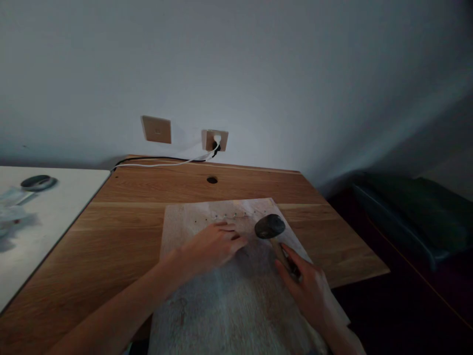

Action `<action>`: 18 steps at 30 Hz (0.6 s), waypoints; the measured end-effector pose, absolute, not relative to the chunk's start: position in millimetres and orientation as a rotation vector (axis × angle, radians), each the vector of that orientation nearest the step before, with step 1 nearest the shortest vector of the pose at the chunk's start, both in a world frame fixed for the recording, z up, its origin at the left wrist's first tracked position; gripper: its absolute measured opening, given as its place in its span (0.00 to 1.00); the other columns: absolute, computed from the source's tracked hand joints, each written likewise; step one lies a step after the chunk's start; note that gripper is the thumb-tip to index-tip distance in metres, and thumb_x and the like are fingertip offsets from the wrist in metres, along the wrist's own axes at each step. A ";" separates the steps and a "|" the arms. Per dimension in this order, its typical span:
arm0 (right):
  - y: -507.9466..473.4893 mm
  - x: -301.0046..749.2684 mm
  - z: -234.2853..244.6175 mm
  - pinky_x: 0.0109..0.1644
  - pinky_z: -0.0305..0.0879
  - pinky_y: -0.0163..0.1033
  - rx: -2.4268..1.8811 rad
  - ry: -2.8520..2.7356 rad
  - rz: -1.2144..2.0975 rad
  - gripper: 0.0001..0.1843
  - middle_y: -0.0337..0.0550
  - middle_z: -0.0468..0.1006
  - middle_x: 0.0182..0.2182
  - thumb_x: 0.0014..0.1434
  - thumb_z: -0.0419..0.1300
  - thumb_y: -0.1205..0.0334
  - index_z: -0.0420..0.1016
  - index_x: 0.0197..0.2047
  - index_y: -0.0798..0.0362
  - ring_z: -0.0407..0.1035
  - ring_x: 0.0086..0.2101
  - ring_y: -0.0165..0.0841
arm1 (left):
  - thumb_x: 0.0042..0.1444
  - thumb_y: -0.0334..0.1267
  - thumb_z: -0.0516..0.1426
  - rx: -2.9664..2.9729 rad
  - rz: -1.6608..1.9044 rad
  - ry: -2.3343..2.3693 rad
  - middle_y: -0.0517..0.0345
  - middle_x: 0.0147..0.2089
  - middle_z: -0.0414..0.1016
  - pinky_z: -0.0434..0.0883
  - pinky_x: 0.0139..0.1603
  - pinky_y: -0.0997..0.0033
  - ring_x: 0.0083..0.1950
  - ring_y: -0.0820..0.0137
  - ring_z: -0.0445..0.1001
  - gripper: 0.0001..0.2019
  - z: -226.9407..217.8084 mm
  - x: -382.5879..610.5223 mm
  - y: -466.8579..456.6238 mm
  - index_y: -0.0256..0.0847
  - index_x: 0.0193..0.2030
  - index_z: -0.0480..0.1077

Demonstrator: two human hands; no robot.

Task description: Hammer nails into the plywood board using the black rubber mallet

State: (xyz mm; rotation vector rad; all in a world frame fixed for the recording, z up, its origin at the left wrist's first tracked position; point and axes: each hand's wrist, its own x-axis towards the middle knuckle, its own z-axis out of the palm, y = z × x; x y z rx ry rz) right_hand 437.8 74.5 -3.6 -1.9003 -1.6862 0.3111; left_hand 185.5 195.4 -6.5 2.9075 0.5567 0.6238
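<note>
My right hand [308, 286] is wrapped round the wooden handle of a mallet with a dark, rounded head [269, 226]. The mallet head is above the right part of a pale, worn board [218, 310]. Along the board's far edge runs a row of several small shiny pieces, like nails or screws [235, 215], with small dark spots at its left end. Just on the near side of this row is my left hand [221, 241], back up, fingers loosely bent and a little apart. I see nothing held in it, though its palm is hidden.
The board lies on a wooden table [129, 217] against the wall. A black and a white cable run to a wall socket [209, 140]. On a white surface [70, 197] at left lie a roll of tape [37, 183] and crumpled clear plastic [11, 212]. A dark cushioned seat [417, 212] stands right.
</note>
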 end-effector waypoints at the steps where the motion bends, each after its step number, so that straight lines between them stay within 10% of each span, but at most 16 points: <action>1: 74.4 437.5 -4.8 0.50 0.80 0.53 -1.884 -1.675 0.317 0.29 0.57 0.88 0.47 0.67 0.57 0.43 0.83 0.58 0.55 0.85 0.44 0.51 | 0.68 0.26 0.58 2.914 0.623 0.551 0.53 0.36 0.81 0.76 0.55 0.57 0.46 0.58 0.82 0.08 -6.6 185.4 195.6 0.41 0.46 0.77; 18: 73.7 439.3 -10.5 0.47 0.81 0.49 -1.856 -1.662 0.367 0.30 0.58 0.88 0.47 0.69 0.56 0.44 0.82 0.60 0.59 0.85 0.46 0.50 | 0.63 0.32 0.59 2.220 0.859 1.027 0.56 0.42 0.85 0.77 0.46 0.66 0.41 0.66 0.82 0.07 -9.4 106.9 242.4 0.43 0.42 0.80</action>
